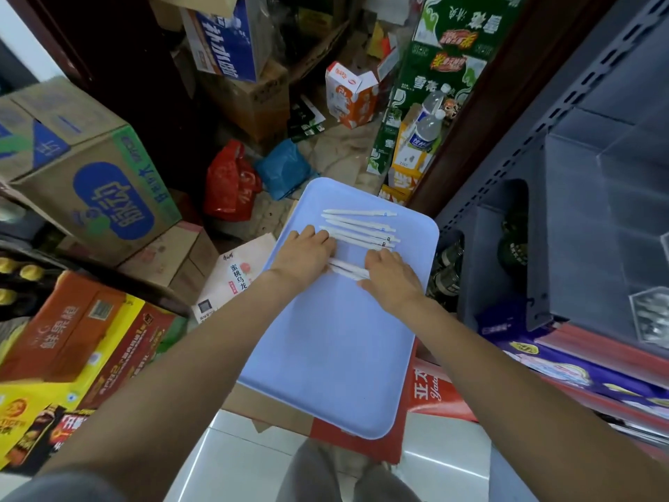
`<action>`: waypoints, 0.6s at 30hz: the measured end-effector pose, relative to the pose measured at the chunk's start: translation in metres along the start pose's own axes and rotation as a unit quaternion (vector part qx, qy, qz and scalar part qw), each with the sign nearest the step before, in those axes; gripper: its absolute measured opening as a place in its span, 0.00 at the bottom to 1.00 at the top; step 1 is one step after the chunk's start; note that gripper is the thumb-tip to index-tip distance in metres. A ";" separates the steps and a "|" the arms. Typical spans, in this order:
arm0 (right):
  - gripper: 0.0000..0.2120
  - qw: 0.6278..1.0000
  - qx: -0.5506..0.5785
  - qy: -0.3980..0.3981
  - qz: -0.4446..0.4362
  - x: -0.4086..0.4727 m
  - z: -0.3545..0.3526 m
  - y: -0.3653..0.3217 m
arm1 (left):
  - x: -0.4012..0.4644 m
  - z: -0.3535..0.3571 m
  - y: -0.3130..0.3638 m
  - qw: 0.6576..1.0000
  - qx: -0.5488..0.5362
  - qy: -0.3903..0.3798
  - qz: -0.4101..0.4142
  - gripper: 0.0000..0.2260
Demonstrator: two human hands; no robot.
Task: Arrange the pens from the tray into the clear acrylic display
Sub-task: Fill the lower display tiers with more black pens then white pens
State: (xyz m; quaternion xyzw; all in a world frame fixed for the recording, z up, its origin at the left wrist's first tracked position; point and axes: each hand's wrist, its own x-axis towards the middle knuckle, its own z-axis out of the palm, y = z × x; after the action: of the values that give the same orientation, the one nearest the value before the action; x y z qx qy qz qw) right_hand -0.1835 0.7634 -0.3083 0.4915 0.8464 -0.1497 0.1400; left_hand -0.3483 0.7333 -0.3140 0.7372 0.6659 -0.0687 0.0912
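A light blue tray point(336, 349) lies in front of me on stacked cartons. Several white pens point(362, 226) lie across its far half, roughly parallel. My left hand point(306, 253) lies flat on the left ends of the pens, fingers straight. My right hand point(389, 273) rests on the tray to the right, fingers stretched over two more white pens point(349, 269) that run between both hands. A clear acrylic piece point(651, 317) shows at the right edge on the shelf, only partly in view.
A dark grey metal shelf point(579, 197) stands on the right with boxed goods below it. Cardboard cartons point(83, 168) crowd the left side. Red and blue plastic bags point(231, 182) lie on the floor beyond the tray. White floor tiles show below.
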 end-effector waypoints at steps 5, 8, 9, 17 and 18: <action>0.14 0.994 -0.087 -0.008 -0.069 -0.012 0.007 -0.005 | -0.009 0.003 0.001 0.995 0.086 -0.024 0.050 0.14; 0.10 0.990 -0.114 0.010 -0.088 -0.019 0.009 -0.004 | -0.014 0.004 0.001 0.994 0.097 -0.010 0.053 0.13; 0.09 0.990 -0.111 0.002 -0.089 -0.021 0.008 -0.004 | -0.016 0.004 0.001 0.995 0.082 -0.006 0.049 0.12; 0.07 0.971 0.230 -0.063 0.025 -0.038 -0.002 0.004 | -0.039 0.001 0.012 0.884 -0.402 0.158 -0.181 0.29; 0.08 0.956 0.286 -0.061 0.037 -0.042 -0.005 0.005 | -0.040 -0.005 0.017 0.845 -0.470 0.146 -0.207 0.30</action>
State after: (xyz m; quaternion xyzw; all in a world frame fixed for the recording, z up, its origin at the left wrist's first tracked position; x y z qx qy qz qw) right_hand -0.1598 0.7344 -0.2881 0.5316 0.7395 -0.4098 0.0503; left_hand -0.3362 0.6939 -0.2995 0.4525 0.7612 0.3439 0.3123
